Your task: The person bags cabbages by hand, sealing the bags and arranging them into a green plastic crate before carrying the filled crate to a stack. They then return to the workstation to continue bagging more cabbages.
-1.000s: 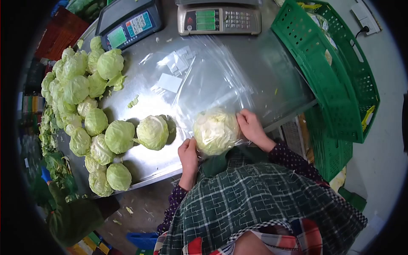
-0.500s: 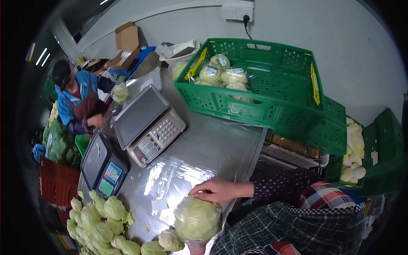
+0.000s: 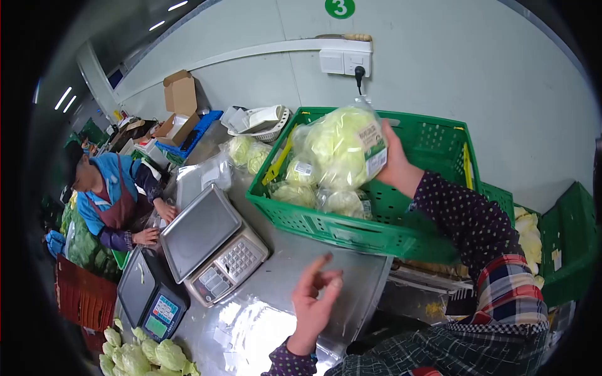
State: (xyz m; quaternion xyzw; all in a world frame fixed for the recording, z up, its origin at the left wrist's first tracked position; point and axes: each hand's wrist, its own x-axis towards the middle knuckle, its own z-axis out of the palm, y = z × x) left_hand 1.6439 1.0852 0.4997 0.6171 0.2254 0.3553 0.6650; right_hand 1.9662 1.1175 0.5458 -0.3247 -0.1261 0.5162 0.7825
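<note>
My right hand (image 3: 396, 156) is closed on a bagged, labelled cabbage (image 3: 342, 147), holding it up over the left part of the green crate (image 3: 401, 235). Its fingers wrap round the labelled right side. Beneath and beside it, several wrapped cabbages (image 3: 293, 194) lie in the crate. My left hand (image 3: 315, 302) is raised over the metal table (image 3: 282, 257), palm up with its fingers apart and nothing in it, below the crate's front wall.
Two scales, one silver (image 3: 229, 263) and one black (image 3: 153, 301), stand left of my left hand. Loose cabbages (image 3: 135, 358) are piled at the lower left. A co-worker (image 3: 116, 194) has both hands near the silver scale. Bagged cabbages (image 3: 248, 152) lie behind it.
The bagged cabbage has gone from the table's near edge up over the crate, now in my right hand. My left hand has come into clear view, open. The co-worker's hands are lower, without a cabbage.
</note>
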